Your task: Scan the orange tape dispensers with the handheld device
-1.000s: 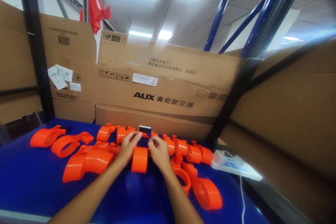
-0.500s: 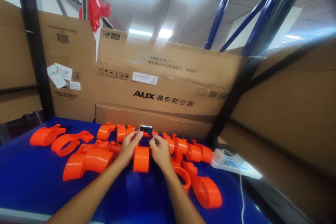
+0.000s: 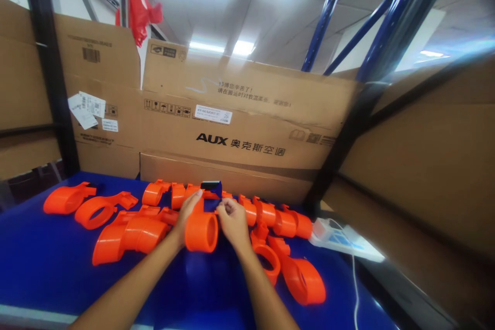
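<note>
My left hand (image 3: 186,216) is closed round the handle of an orange tape dispenser (image 3: 199,232). Its round hub hangs toward me with the open side turned right, and a dark blue and black cutter head with a pale toothed edge tops it. Just right of the dispenser is my right hand (image 3: 233,220), fingers curled and pinched together; whatever they hold, if anything, is hidden. Several more orange tape dispensers lie around both hands, among them a curved pair (image 3: 143,234) to the left and one with a large hub (image 3: 307,281) to the right.
A blue tabletop (image 3: 201,294) lies under everything. Cardboard panels (image 3: 240,129) wall in the back and sides, with dark metal posts (image 3: 336,160) at the corners. A white power strip (image 3: 348,242) with a cable rests at the right edge.
My left hand has turned the tape dispenser, so its hub has swung left and its open side shows. The cutter head has shifted slightly left. My right hand stays close by, almost unmoved.
</note>
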Motion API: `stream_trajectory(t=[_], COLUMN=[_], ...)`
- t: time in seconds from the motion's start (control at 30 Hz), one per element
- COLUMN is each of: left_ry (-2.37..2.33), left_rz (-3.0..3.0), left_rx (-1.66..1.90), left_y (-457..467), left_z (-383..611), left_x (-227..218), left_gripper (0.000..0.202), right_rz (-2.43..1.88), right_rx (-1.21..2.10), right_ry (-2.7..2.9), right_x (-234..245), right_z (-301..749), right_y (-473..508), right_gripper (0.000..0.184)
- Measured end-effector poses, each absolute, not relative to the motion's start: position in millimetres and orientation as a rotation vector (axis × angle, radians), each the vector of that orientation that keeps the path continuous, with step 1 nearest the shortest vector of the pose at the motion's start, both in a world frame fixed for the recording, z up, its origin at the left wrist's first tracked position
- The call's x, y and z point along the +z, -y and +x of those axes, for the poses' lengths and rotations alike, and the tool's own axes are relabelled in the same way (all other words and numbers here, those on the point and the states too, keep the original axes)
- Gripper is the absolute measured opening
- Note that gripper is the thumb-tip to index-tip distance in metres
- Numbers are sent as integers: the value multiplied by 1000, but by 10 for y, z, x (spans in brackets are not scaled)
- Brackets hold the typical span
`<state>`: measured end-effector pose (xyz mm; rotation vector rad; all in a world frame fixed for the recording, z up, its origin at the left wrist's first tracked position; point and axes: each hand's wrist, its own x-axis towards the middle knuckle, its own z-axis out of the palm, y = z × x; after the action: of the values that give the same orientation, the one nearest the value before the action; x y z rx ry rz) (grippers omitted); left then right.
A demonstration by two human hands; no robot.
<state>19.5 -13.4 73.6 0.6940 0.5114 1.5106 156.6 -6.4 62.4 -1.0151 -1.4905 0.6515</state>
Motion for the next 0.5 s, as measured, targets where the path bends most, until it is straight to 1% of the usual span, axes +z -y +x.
stream_trajectory(t=[0.1,0.17,0.3,0.4,0.43,0.5], left_ry=[-400,-386,-456,-492,-503,-530], left_rz=[554,498,452,458,472,517], left_rx=[1368,1349,1406,1464,1493,1548], left_y=[129,92,-10,-41,-40,-29], left_z=[138,69,-43,-34,-18,18], left_x=[783,803,801,757,737,699], left_gripper=[38,37,37,38,37,36], right_rz=[-1094,-1161,-1222,-1237,-1245,-1263], right_rx=[571,476,360,313,303,297], right_ry=[1518,1538,1643,1776,1829,1941], right_x=[617,633,719,785,799,813], right_z=[1590,1624,1728,1812,1834,1867], right_y=[73,90,149,212,234,276], right_gripper=[16,16,14,28,29,25])
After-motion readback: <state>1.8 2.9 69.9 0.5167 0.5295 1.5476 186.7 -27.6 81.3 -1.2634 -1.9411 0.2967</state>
